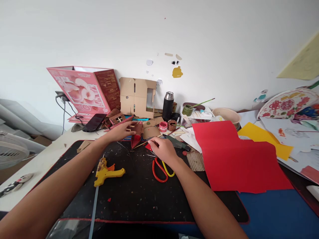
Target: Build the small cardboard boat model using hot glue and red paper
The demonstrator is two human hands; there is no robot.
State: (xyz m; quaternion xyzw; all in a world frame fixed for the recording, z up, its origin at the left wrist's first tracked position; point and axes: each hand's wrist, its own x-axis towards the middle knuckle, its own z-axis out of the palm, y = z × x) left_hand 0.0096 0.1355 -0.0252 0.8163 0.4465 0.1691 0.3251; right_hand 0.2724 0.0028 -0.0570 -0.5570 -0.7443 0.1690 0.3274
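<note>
My left hand (122,130) reaches to a small reddish-brown model building (137,130) with a pointed dark red front, and its fingers are closed on the model's left side. To the right, my right hand (163,149) is pinched, the fingertips close to a small red piece (148,146); what lies between them is too small to tell. Scissors (159,175) with red and yellow handles lie partly under that hand. A yellow glue gun (106,172) with a glue stick in its back rests on the black mat (134,202), below my left forearm.
Red sheet (236,159) covers the right side. Behind stand a black thermos (168,106), paint jars (163,126), cut cardboard (137,96) and a pink box (84,89). A phone (94,122) lies at left. A dark green-handled tool (178,143) lies near corrugated cardboard (195,160).
</note>
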